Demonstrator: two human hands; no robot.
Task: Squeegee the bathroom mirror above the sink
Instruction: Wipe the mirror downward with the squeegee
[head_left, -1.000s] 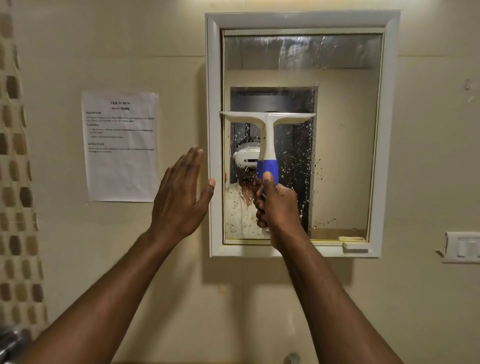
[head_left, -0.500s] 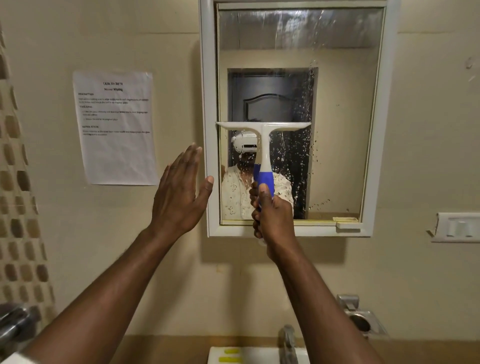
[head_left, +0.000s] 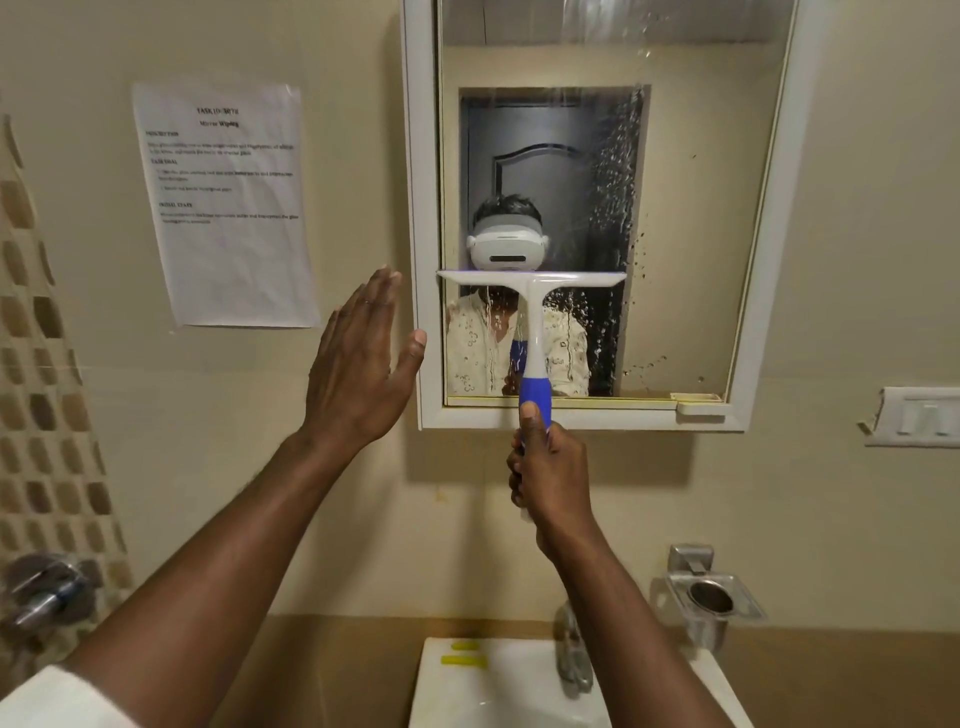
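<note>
Right hand (head_left: 550, 478) clenched the light, rigid squeegee (head_left: 532, 312) by its blue grip; left hand (head_left: 363, 364) spread, holding nothing; wet mirror (head_left: 701, 208) probably slippery

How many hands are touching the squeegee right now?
1. The right hand grips the squeegee by its blue handle below the mirror; the left hand is open beside the mirror frame, off the tool.

Home bathroom: framed mirror (head_left: 701, 208), sink (head_left: 498, 691), tiled wall (head_left: 47, 415).
</note>
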